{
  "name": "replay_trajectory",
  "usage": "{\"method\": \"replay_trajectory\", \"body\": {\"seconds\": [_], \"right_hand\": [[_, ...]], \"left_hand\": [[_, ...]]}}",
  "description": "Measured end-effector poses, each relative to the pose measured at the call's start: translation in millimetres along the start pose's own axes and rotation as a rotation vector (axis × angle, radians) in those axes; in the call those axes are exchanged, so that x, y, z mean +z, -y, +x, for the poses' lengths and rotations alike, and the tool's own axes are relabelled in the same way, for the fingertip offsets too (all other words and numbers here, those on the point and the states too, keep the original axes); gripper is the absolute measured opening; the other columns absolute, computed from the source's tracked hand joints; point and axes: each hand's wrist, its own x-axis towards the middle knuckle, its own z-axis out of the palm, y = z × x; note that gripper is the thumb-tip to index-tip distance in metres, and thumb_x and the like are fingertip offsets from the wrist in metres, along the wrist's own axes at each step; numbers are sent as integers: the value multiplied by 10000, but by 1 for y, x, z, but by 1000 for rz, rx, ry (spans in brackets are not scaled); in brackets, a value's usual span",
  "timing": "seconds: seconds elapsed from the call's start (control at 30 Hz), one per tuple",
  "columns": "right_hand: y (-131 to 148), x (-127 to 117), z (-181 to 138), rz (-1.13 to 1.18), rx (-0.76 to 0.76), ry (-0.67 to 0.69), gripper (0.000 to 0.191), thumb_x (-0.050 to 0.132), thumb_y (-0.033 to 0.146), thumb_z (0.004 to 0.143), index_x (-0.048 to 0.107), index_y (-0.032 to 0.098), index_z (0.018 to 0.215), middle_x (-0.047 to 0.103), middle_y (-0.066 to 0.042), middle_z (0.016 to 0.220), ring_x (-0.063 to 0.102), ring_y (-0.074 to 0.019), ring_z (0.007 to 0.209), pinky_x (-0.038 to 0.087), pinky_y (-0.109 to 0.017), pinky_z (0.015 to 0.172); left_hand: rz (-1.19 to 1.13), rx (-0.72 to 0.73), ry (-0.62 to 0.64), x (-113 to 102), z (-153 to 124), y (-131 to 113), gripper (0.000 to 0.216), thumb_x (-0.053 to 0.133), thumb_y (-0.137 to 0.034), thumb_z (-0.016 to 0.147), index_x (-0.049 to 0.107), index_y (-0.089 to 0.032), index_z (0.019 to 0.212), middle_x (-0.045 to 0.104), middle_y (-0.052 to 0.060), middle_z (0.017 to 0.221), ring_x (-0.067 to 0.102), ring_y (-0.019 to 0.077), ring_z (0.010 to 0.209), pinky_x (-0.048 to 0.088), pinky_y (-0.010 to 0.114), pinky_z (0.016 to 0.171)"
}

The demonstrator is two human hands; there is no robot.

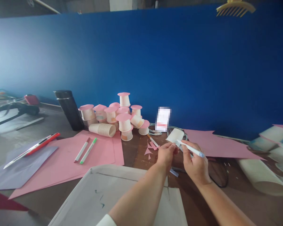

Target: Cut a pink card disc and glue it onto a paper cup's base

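Observation:
My left hand (165, 154) is closed on a small white paper cup (175, 135), which is tilted on its side. A white marker with a blue end (193, 148) sits in my right hand (196, 164), its tip end up against the cup. Whether the tip touches the cup I cannot tell. Just below my hands lies a small pale blue piece (174, 172), perhaps a cap. Pink paper scraps (149, 151) and a brown-and-white marker (153, 140) are left of my left hand.
Several paper cups topped with pink discs (124, 117) stand back left, beside nested cups (102, 129) and a black bottle (69, 110). Pink sheets (61, 166) carry two markers (88, 150). A red cutter (41, 145) lies left. A phone (163, 119) leans against the blue partition (202, 69).

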Motion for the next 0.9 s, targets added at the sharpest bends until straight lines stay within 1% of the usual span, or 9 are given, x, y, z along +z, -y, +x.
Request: {"method": "replay_trajectory", "body": {"seconds": [0.2, 0.43, 0.57, 0.67, 0.8, 0.9], "right_hand": [[0, 0, 1, -6, 1, 9, 222, 494, 304, 954, 642, 163, 1040, 709, -123, 949, 657, -256, 886, 518, -408, 800], [0, 1, 1, -20, -18, 23, 223, 490, 301, 955, 644, 163, 1039, 713, -124, 944, 657, -257, 886, 514, -414, 809], [-2, 1, 0, -16, -24, 23, 220, 492, 291, 955, 642, 157, 1044, 710, -128, 955, 656, -260, 898, 515, -418, 814], [-1, 1, 1, -2, -27, 36, 219, 491, 292, 957, 644, 158, 1039, 710, -127, 954, 658, -259, 903, 518, -417, 816], [0, 1, 1, -8, 5, 12, 225, 492, 297, 955, 644, 160, 1048, 711, -128, 965, 665, -255, 895, 525, -407, 812], [1, 0, 1, 3, 0, 32, 225, 491, 303, 956, 645, 164, 1042, 712, -124, 959, 667, -255, 900, 527, -404, 815]], "left_hand": [[9, 0, 5, 1, 0, 0, 291, 770, -399, 623, 667, -128, 647, 558, 8, 607, 497, 101, 597, 411, 249, 651], [65, 27, 16, 3, -1, -3, 302, 750, -424, 640, 659, -136, 633, 538, 2, 596, 459, 96, 577, 374, 243, 611], [92, 28, 25, 2, -1, -2, 285, 736, -416, 655, 669, -139, 660, 538, 0, 591, 457, 99, 577, 365, 244, 613], [135, 33, 32, 1, -2, -3, 270, 709, -406, 676, 653, -146, 631, 532, 0, 585, 448, 102, 577, 358, 245, 612], [224, 74, 24, 2, -5, -7, 258, 694, -399, 683, 659, -150, 624, 532, 6, 585, 440, 111, 580, 348, 246, 599], [255, 83, 20, 3, -6, -8, 256, 681, -394, 687, 640, -159, 594, 531, 7, 587, 434, 114, 578, 356, 247, 600]]}}
